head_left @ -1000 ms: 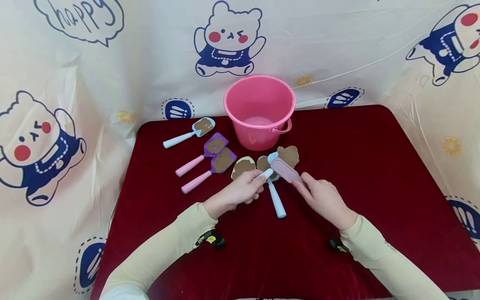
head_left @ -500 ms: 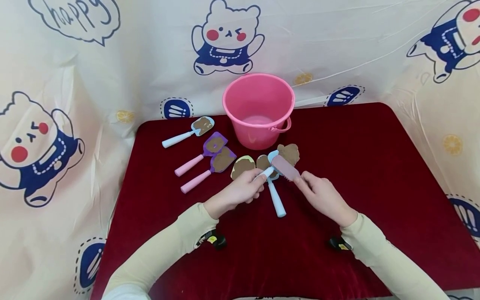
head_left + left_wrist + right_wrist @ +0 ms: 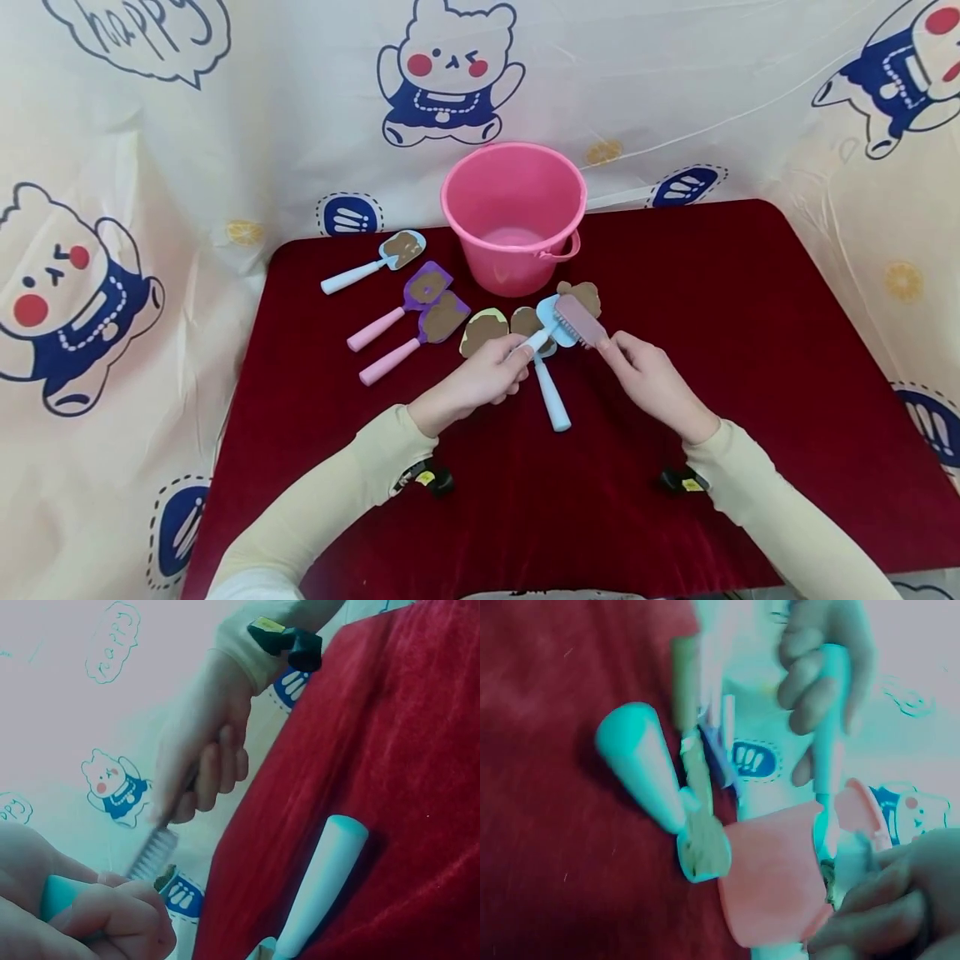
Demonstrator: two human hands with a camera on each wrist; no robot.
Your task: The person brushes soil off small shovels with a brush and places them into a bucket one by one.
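Observation:
My left hand (image 3: 480, 371) grips the handle of a light-blue toy shovel (image 3: 550, 310), whose blade points away from me. In the right wrist view its handle (image 3: 832, 754) runs down from the curled fingers. My right hand (image 3: 651, 383) pinches a pink brush (image 3: 579, 320), its bristles toward the shovel blade. Those bristles (image 3: 155, 853) show below the right hand in the left wrist view. Whether they touch the blade is hard to tell. A brown, bumpy-edged patch (image 3: 588, 293) shows behind the brush. Below the held shovel lies another light-blue shovel (image 3: 552, 400), its brown-smeared blade partly covered.
A pink bucket (image 3: 491, 258) stands at the table's back. To the left lie two purple-bladed shovels with pink handles (image 3: 390, 362) and a light-blue shovel (image 3: 352, 277), all smeared brown. A yellow-green blade (image 3: 483, 329) lies near my left hand. Red cloth (image 3: 750, 333) covers the table.
The brush has moved slightly right and turned, so its bristles now show beside the blade. More of the light-blue blade is uncovered. My left hand keeps its grip.

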